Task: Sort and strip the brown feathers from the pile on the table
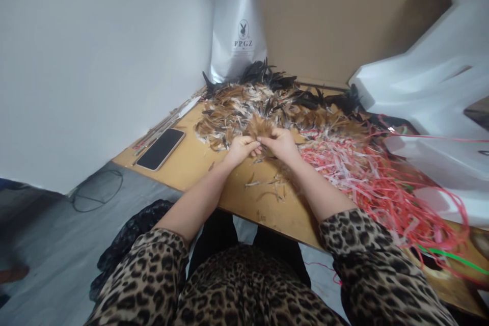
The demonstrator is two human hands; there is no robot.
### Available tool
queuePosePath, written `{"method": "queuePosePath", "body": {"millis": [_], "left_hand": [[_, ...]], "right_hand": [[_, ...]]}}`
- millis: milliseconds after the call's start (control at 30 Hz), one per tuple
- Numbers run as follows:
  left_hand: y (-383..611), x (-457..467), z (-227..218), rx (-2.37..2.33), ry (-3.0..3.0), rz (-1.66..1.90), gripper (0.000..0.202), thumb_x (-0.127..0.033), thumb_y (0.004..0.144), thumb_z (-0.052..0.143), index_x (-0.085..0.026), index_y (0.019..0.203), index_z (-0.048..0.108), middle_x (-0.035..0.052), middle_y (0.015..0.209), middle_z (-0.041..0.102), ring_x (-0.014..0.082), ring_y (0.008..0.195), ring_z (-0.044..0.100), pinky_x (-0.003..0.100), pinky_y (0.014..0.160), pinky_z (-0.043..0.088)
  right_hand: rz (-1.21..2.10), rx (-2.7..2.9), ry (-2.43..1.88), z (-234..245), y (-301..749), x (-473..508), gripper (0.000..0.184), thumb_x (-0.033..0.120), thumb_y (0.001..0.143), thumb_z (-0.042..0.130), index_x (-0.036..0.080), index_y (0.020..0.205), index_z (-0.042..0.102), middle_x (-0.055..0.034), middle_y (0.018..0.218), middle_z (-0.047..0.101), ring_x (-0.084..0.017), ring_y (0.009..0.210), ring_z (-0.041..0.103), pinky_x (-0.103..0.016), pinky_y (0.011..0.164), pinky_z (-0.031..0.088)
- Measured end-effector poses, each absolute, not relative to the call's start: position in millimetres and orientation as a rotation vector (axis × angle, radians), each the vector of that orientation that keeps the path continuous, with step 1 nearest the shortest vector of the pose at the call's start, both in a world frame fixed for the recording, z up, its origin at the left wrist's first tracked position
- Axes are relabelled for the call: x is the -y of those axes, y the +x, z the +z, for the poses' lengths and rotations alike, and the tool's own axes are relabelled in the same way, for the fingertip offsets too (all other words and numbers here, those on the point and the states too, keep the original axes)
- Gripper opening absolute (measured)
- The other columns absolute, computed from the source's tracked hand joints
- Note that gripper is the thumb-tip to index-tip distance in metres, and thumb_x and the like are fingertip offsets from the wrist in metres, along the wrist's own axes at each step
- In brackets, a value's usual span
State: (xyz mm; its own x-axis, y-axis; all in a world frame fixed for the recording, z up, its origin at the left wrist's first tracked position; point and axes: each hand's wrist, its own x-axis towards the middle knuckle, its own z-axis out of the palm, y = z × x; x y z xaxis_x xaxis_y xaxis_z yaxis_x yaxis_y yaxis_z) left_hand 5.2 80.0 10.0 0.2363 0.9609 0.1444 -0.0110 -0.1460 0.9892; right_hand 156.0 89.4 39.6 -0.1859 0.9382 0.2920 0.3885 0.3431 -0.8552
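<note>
Between my two hands is a small bunch of brown feathers [260, 126], fanned out away from me. My left hand [243, 148] pinches its near end from the left, fingers closed. From the right, my right hand [281, 145] grips the same bunch, thumb and fingertips meeting those of the left. Just beyond lies a wide heap of brown and cream feathers [225, 112], with black feathers [267, 76] along its back. A few loose feather scraps [273, 183] lie on the wooden table [237, 188] below my wrists.
A tangle of pink and red plastic strips [367, 178] covers the table's right side. At the left lies a phone [161, 148] near thin sticks [168, 121]. A white printed bag [239, 35] stands at the back; white plastic sheeting [424, 76] rises at right.
</note>
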Motion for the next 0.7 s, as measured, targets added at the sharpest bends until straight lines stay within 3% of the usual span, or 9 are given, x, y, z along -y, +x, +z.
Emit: {"method": "queuePosePath", "body": {"millis": [133,300,433,567,700], "left_hand": [[3.9,-82.9,7.6,-0.935,1.281,1.126,0.023,-0.031,0.069,0.065,-0.009,0.072,0.065,0.0071,0.066,0.066,0.0090,0.053,0.058,0.021,0.052,0.044],[0.4,-86.4,8.3,-0.762,0.870,1.169,0.022,-0.029,0.069,0.068,-0.011,0.081,0.065,0.0081,0.080,0.069,0.0107,0.070,0.064,0.019,0.061,0.047],[0.6,-86.1,9.8,-0.670,0.746,1.152,0.018,-0.023,0.070,0.067,-0.012,0.084,0.065,0.0090,0.091,0.068,0.0124,0.080,0.064,0.024,0.074,0.050],[4.0,-83.2,11.4,-0.661,0.711,1.101,0.016,-0.021,0.070,0.068,-0.012,0.083,0.064,0.0071,0.083,0.068,0.0117,0.076,0.064,0.028,0.079,0.049],[5.3,-81.6,11.9,-0.688,0.735,1.058,0.019,-0.024,0.068,0.070,-0.011,0.081,0.065,0.0059,0.074,0.068,0.0112,0.071,0.063,0.027,0.076,0.049]], "right_hand": [[0.782,1.686,-1.208,41.1,153.5,-88.8,0.033,0.045,0.063,0.065,0.014,0.056,0.057,0.0015,0.050,0.051,-0.010,0.049,0.042,-0.023,0.049,0.034],[0.652,1.814,-1.044,42.7,151.2,-85.8,0.036,0.039,0.069,0.063,0.015,0.095,0.062,-0.0039,0.077,0.063,-0.014,0.065,0.055,-0.028,0.064,0.041],[0.167,2.131,-1.118,44.6,150.5,-81.2,0.036,0.037,0.074,0.060,0.016,0.104,0.059,-0.0102,0.091,0.063,-0.023,0.084,0.055,-0.035,0.080,0.035],[-0.121,2.261,-1.199,44.9,149.4,-79.4,0.032,0.036,0.081,0.051,0.016,0.105,0.056,-0.0113,0.091,0.062,-0.025,0.088,0.053,-0.036,0.082,0.029],[-0.158,2.262,-1.218,44.1,148.0,-80.2,0.029,0.038,0.082,0.049,0.016,0.097,0.057,-0.0103,0.086,0.062,-0.023,0.081,0.052,-0.034,0.078,0.028]]}}
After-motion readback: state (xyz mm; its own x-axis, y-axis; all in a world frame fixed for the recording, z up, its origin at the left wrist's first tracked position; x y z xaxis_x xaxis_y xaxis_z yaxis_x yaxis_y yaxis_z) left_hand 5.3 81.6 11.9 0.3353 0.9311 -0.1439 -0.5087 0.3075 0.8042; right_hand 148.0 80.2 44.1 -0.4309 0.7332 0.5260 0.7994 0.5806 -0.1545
